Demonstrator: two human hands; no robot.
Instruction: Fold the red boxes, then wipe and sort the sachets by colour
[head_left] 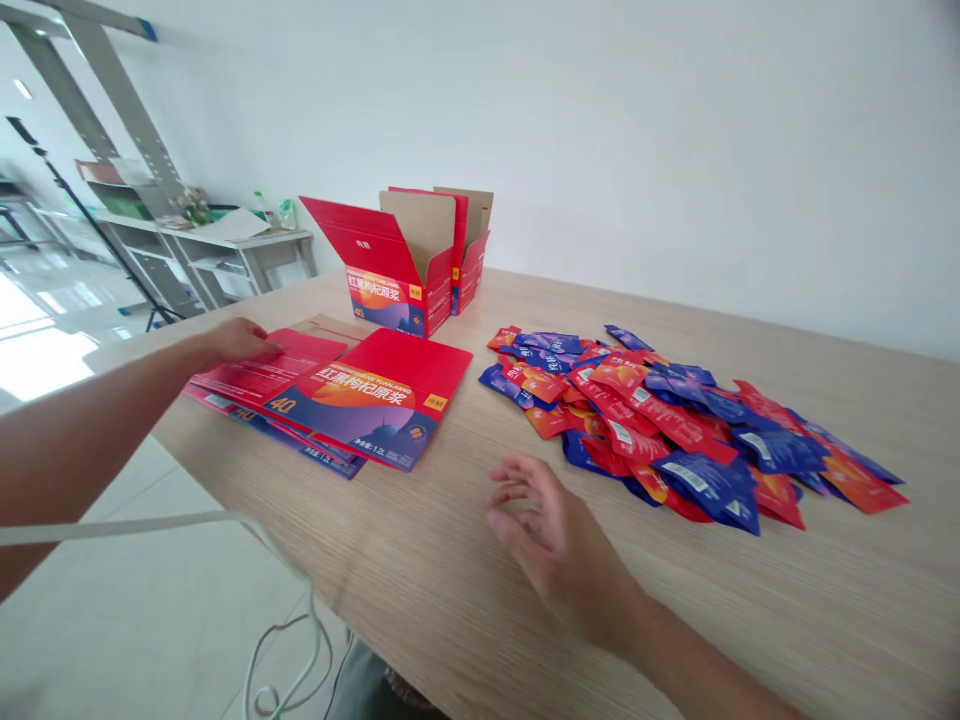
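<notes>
the step in hand looks like handling the flat cartons [375, 400], piled by the near edge of the surface [420, 580] toward its left corner; the left hand [236, 341] is at their left end, its grip too hidden to tell, and the next move likely calls for separating one sheet. the right hand [538, 512] is empty, fingers loosely curved, beside the heaped pouches [645, 410]. two open boxes [386, 300] stand toward the far edge; at least two flat cartons show, while pouches overlap beyond counting.

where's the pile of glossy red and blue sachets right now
In the head view, the glossy red and blue sachet pile lies right of centre on the pale wood-grain table, beyond the bare right hand.
</notes>
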